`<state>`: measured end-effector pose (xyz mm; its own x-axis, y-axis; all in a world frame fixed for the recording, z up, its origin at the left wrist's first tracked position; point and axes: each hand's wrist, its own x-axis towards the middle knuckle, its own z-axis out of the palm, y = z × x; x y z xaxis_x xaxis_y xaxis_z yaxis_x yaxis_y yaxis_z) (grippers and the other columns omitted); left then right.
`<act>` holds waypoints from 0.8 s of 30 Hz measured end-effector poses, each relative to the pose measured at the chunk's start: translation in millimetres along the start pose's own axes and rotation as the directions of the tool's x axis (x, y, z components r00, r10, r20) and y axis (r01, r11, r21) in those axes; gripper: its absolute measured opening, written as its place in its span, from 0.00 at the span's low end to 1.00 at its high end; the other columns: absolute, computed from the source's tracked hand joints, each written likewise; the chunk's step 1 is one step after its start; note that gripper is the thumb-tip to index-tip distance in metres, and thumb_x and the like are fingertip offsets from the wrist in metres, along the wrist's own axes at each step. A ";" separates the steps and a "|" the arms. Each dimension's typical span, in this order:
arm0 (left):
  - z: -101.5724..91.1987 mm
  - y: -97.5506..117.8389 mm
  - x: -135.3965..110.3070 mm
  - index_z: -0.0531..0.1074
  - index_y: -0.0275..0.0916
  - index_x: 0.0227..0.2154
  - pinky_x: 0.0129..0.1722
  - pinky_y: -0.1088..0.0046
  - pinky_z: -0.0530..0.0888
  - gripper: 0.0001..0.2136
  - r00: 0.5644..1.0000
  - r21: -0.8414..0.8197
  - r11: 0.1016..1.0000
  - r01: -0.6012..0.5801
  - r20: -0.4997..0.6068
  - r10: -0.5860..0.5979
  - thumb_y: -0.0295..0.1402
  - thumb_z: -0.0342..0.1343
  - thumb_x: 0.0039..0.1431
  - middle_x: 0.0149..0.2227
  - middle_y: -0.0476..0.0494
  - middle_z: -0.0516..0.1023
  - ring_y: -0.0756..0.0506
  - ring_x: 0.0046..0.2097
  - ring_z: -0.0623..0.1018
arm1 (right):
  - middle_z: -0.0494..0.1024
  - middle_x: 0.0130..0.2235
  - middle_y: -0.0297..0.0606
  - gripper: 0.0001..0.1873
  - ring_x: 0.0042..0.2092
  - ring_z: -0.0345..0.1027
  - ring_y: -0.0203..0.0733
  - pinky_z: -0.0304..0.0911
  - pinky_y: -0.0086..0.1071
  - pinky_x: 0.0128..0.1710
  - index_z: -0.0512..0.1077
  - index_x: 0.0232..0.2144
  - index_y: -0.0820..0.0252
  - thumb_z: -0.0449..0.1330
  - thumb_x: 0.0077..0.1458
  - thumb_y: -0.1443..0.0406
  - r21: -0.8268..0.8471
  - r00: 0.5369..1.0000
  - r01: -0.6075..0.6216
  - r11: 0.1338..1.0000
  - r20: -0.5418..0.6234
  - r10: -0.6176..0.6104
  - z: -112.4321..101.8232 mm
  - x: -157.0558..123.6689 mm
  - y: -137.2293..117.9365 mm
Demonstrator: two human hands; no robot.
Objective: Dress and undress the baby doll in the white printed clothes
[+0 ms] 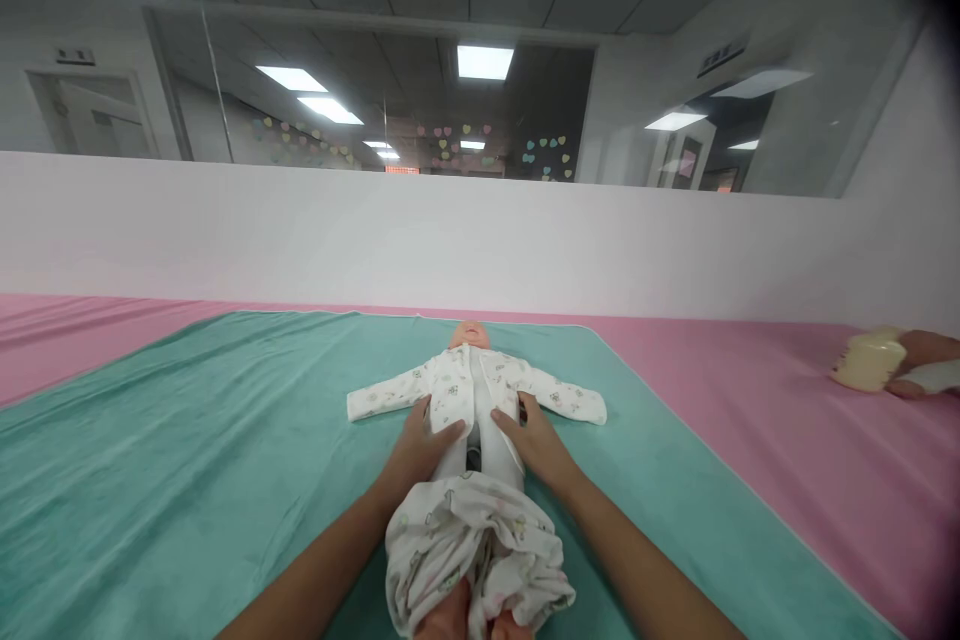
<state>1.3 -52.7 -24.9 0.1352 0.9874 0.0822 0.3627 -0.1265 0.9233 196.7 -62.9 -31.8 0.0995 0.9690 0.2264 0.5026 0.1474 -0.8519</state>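
From here I see the left hand [426,442] and right hand [541,442] clamped on opposite sides of the printed jacket [453,386] on the doll [471,331] (its trousers [480,510] sit bunched lower down).

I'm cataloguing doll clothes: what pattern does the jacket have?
The jacket is white with small scattered prints, clearest in the head view.
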 end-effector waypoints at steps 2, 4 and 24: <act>-0.4 -0.8 3.3 0.53 0.36 0.55 0.56 0.59 0.59 0.35 0.984 0.236 0.963 -0.131 -0.088 0.155 0.44 0.57 0.45 0.60 0.33 0.50 0.36 0.61 0.53 | 0.59 0.54 0.44 0.35 0.55 0.53 0.48 0.52 0.39 0.52 0.55 0.54 0.60 0.55 0.47 0.49 -0.147 0.997 0.061 0.987 -0.044 -0.069 0.2 -4.4 -6.4; 0.8 4.2 5.1 0.58 0.36 0.51 0.53 0.60 0.61 0.30 0.946 0.418 0.864 -0.282 -0.029 0.323 0.42 0.57 0.44 0.58 0.34 0.54 0.37 0.59 0.57 | 0.61 0.51 0.44 0.30 0.53 0.54 0.48 0.53 0.38 0.50 0.60 0.50 0.60 0.57 0.47 0.53 -0.277 0.982 0.129 0.952 -0.100 -0.162 1.7 -7.9 -13.3; -92.2 -41.5 6.5 0.58 0.40 0.20 0.24 0.74 0.58 0.05 0.908 0.398 0.906 0.140 -0.417 0.043 0.34 0.46 0.46 0.21 0.50 0.63 0.48 0.26 0.64 | 0.60 0.19 0.32 0.12 0.23 0.51 0.35 0.44 0.30 0.24 0.58 0.16 0.59 0.51 0.45 0.59 -0.266 0.891 -0.353 0.897 -0.388 0.236 -101.3 21.5 61.2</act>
<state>-97.9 -32.3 -28.0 -0.2467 0.9305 0.2709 0.7151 -0.0139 0.6989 316.6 -53.2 -31.2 0.5404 0.8210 0.1841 0.6441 -0.2629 -0.7184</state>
